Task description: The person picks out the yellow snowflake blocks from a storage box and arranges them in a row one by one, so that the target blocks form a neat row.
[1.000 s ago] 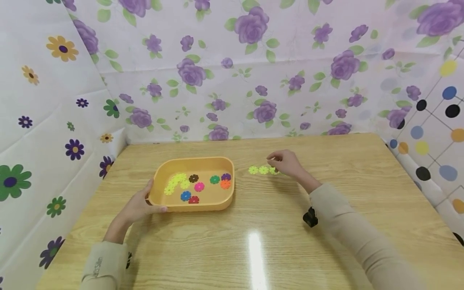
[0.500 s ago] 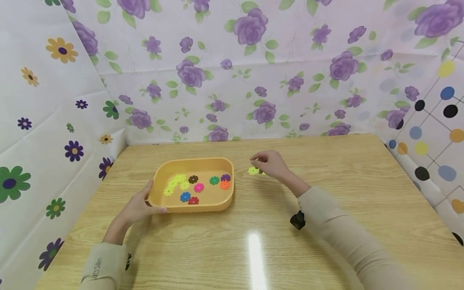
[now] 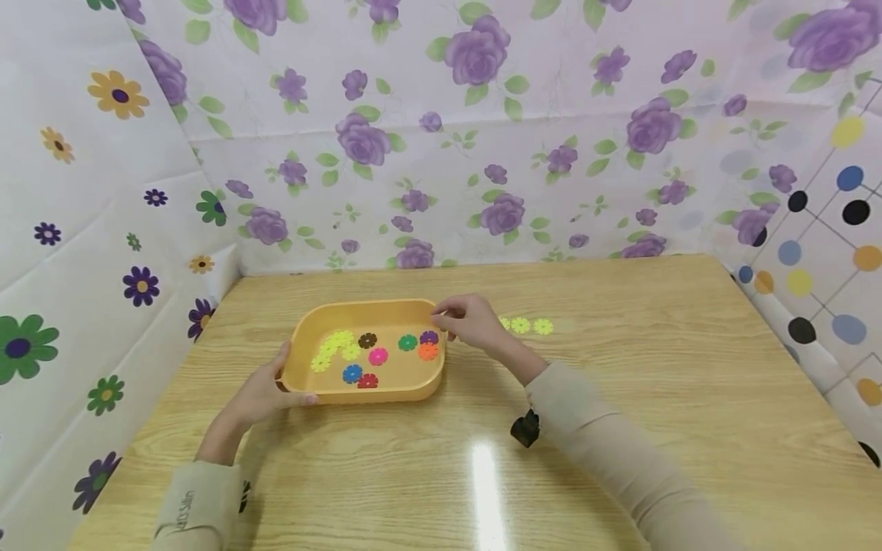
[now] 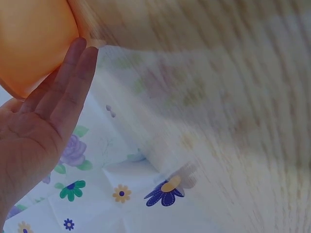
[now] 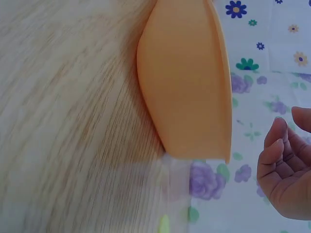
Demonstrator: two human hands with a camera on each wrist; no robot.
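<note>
The left hand [image 3: 262, 392] grips the tray [image 3: 372, 396] at its 8 o'clock corner, the long axis running from 9 to 3 on the desk [image 3: 634, 314]. The right hand [image 3: 475, 321] hovers by the 2 o'clock corner, fingers half curled, thumb standing apart, and I see nothing between them. It is nearer than the left to the purple disc [image 3: 429, 337], in the tray toward 6 o'clock from its fingertips; the yellow discs [image 3: 521, 326] outside lie toward 3.

the tray [image 3: 389, 395] is yellow-orange, the disc row [image 3: 521, 325] neon yellow, the table [image 3: 386, 474] wood-grained, the backdrop [image 3: 427, 180] purple-flowered.
</note>
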